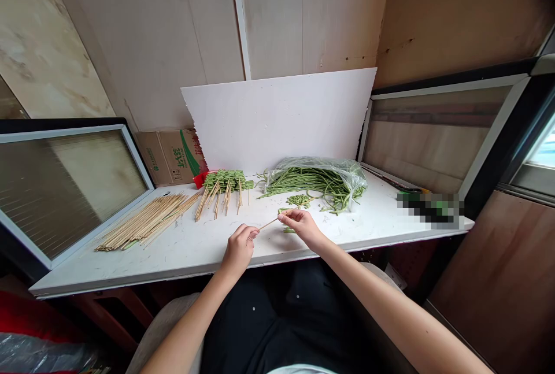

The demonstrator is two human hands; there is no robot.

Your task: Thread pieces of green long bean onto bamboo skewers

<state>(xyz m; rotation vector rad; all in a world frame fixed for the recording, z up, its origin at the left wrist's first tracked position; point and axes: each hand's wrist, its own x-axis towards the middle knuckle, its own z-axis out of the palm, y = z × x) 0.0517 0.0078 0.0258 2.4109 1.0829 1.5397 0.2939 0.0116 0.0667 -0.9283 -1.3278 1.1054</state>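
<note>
My left hand (pixel 240 245) is closed on the near end of a thin bamboo skewer (pixel 269 223) just above the white tabletop (pixel 182 247). My right hand (pixel 299 225) pinches the skewer's far end together with short green bean pieces (pixel 289 229); part of them is hidden under the fingers. Just beyond the right hand lies a small heap of cut bean pieces (pixel 299 199).
A pile of bare skewers (pixel 145 222) lies at the left. Finished bean skewers (pixel 225 183) sit behind it. An open plastic bag of long beans (pixel 318 180) is at the back right. A white board (pixel 277 119) leans on the wall, with a cardboard box (pixel 171 155) beside it.
</note>
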